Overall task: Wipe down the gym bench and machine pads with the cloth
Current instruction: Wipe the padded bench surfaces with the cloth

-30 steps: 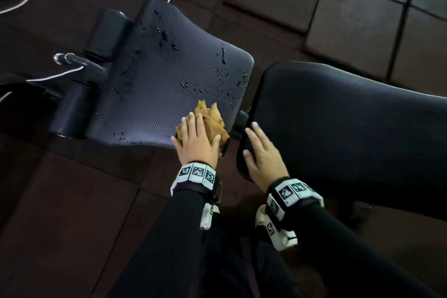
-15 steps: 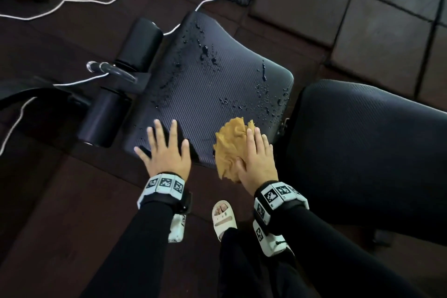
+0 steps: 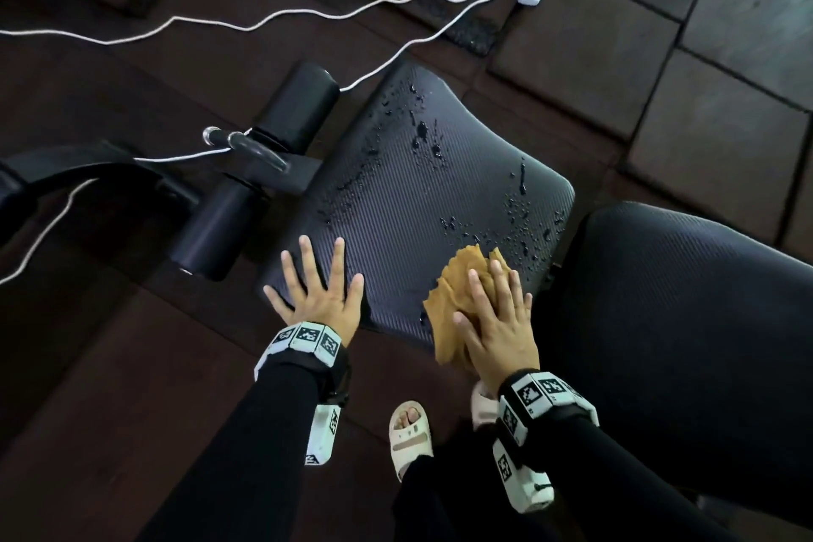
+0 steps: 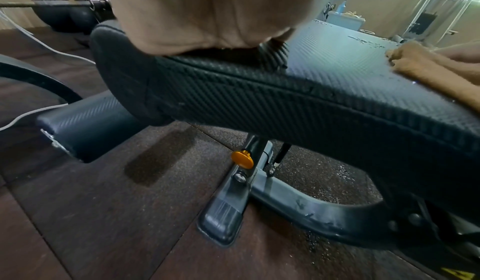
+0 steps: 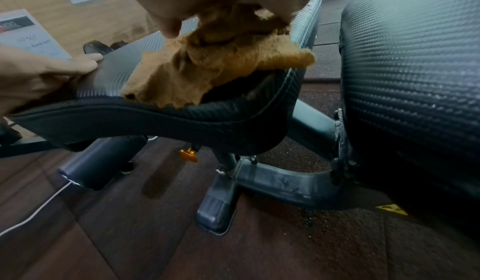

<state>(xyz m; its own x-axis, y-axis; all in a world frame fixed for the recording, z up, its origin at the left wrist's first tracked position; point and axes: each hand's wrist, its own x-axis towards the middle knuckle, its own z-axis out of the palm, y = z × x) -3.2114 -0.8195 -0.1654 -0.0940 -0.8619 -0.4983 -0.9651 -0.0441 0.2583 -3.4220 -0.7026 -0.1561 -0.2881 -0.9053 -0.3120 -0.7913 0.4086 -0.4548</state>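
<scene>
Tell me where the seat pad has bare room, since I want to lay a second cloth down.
Free: the dry middle of the seat pad, between the left hand and the cloth under the right hand. Crowded: the near edge with both hands; water droplets cover the far and right parts.

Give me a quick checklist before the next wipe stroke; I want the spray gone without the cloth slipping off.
1. Cloth under the right hand, fingers flat on it: ok.
2. Cloth fully on the seat pad: not ok, its near corner overhangs the edge.
3. Left hand bracing the pad, fingers spread: ok.
4. Droplets lie ahead of the cloth, unwiped: ok to push forward.
5. White cable passes the pad's far corner; whether it touches: cannot tell.
6. Back pad wet or dry: cannot tell.
</scene>
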